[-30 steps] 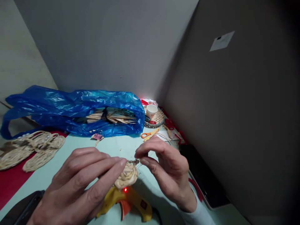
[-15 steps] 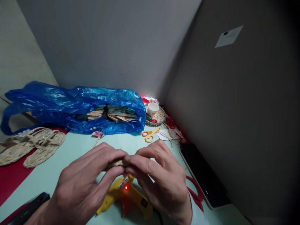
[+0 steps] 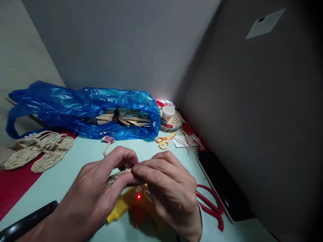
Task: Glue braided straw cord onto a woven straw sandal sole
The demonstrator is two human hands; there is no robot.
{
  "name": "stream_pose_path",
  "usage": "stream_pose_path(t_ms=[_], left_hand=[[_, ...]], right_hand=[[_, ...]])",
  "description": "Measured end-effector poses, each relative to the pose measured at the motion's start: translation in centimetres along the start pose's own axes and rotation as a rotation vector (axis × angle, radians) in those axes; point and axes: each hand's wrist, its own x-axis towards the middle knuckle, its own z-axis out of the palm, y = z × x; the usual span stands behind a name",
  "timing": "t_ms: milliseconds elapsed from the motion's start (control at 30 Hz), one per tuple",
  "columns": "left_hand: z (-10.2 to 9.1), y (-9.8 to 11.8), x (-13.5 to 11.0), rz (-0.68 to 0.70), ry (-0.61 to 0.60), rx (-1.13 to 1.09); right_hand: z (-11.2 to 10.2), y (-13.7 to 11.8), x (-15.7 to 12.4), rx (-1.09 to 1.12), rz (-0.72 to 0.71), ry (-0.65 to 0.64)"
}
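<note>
My left hand (image 3: 93,195) and my right hand (image 3: 169,188) meet over the pale green table (image 3: 75,161). Both pinch a small coiled piece of woven straw (image 3: 116,175), which shows only as a thin edge between the fingers. The left thumb and fingers wrap it from the left, while the right fingers press on it from the right. Directly beneath the hands lies a yellow glue gun (image 3: 128,203) with a red light lit.
A blue plastic bag (image 3: 83,112) of straw strips lies at the back. Woven straw sandals (image 3: 40,151) rest at the left on red cloth. Orange scissors (image 3: 165,141), a white cup (image 3: 168,112) in a small basket, red scissors (image 3: 212,208) and a black phone (image 3: 222,185) are to the right.
A second ago my hands were apart, with the straw coil open to view. They have closed together over it, and the view has shifted slightly.
</note>
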Motion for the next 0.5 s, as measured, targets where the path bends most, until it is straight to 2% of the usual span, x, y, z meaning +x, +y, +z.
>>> stream_pose_path(t_ms=[67,133,267,367,500], left_hand=[[0.1,0.1,0.2,-0.050,-0.003,-0.071],[0.3,0.1,0.5,-0.159,-0.014,-0.158],[0.8,-0.1,1.2,-0.341,0.032,-0.298],[0.8,-0.3,1.5,-0.330,0.095,-0.286],[0.6,-0.2,1.6,-0.322,0.085,-0.230]], right_hand=[[0.3,0.2,-0.2,-0.035,-0.029,-0.005],[0.3,0.7,-0.1,-0.026,-0.014,-0.041],[-0.3,1.5,0.8,0.172,0.276,-0.139],[-0.8,1.6,1.2,0.306,0.427,-0.130],[-1.0,1.4,1.5,0.327,0.572,-0.034]])
